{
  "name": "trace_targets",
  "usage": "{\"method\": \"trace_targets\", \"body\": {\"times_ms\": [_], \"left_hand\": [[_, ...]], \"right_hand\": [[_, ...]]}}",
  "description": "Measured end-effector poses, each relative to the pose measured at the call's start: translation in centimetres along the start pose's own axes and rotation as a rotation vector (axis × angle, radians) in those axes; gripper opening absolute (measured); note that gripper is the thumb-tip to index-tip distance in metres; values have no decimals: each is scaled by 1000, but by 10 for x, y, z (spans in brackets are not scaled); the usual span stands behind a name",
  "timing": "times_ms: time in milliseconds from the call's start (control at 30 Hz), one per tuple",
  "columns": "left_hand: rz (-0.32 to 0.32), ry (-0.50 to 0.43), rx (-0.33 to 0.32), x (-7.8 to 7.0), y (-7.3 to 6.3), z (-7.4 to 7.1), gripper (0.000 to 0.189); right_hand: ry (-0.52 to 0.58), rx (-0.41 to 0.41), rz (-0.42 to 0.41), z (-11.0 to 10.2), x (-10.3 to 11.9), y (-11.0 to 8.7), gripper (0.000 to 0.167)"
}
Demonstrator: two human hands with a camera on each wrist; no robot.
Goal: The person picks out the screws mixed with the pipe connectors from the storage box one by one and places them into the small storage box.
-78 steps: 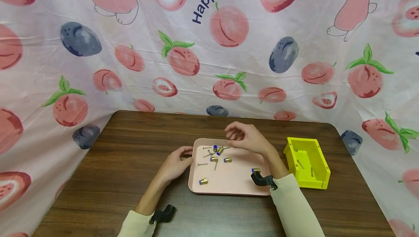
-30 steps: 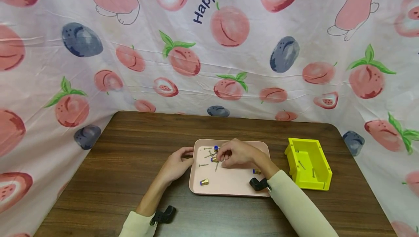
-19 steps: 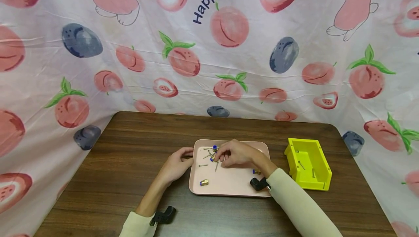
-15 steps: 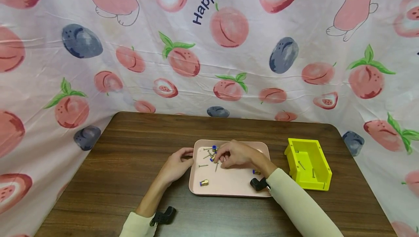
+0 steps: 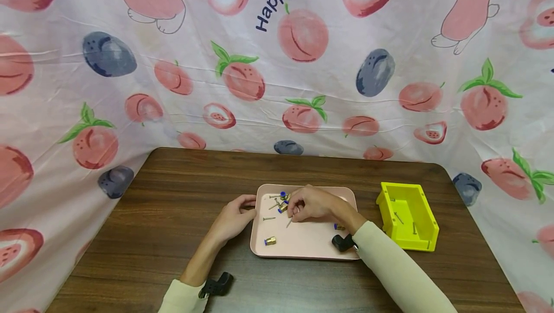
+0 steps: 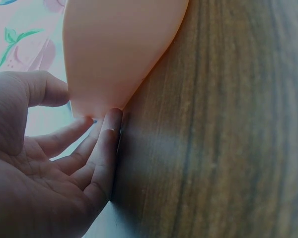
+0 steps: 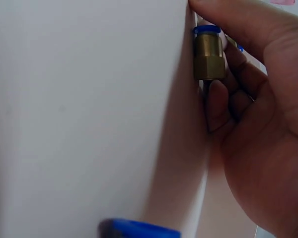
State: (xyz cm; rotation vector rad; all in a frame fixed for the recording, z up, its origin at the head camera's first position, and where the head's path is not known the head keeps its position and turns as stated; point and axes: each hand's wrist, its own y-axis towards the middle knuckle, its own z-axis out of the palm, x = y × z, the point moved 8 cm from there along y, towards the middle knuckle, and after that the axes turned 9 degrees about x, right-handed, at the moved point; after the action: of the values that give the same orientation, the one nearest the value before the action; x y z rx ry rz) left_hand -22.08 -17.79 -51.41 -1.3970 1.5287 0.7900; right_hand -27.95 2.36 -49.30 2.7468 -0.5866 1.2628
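Observation:
My left hand [image 5: 233, 219] holds the left edge of the pink tray [image 5: 311, 243]. In the left wrist view its thumb touches the rim and its fingers lie on the outer wall. Over the tray, my right hand [image 5: 313, 203] pinches a thin screw [image 5: 288, 223], whose end slants out below the fingertips. Left of these fingers lie more screws [image 5: 274, 205] and brass push-in fittings [image 5: 283, 209] with blue rings. One brass fitting [image 7: 209, 54] sits beneath the right hand, seen in the right wrist view. A lone screw [image 5: 269, 218] and a fitting [image 5: 270, 241] lie nearer the left rim.
To the right of the tray stands a yellow bin [image 5: 389, 217] with a few screws [image 5: 414, 228] inside. Another fitting [image 5: 339, 226] lies near the tray's right side, under the right wrist. The wooden table [image 5: 195, 173] meets a fruit-print curtain [image 5: 242, 111] at the back.
My right hand has come down from the tray's back edge to the pile. The screw by its fingertips has turned and shifted slightly right, and nearby fittings have moved. The left hand stays put.

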Motion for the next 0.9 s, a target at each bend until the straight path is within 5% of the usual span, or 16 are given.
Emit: {"method": "trace_targets", "body": {"times_ms": [300,900], "left_hand": [[16,2,1,-1,1,0,44],[4,0,-8,-1,1,0,44]], "right_hand": [[-83,13,-45,0,1,-2,12],[-4,-53,-15,-9,-3,-8,15]]}}
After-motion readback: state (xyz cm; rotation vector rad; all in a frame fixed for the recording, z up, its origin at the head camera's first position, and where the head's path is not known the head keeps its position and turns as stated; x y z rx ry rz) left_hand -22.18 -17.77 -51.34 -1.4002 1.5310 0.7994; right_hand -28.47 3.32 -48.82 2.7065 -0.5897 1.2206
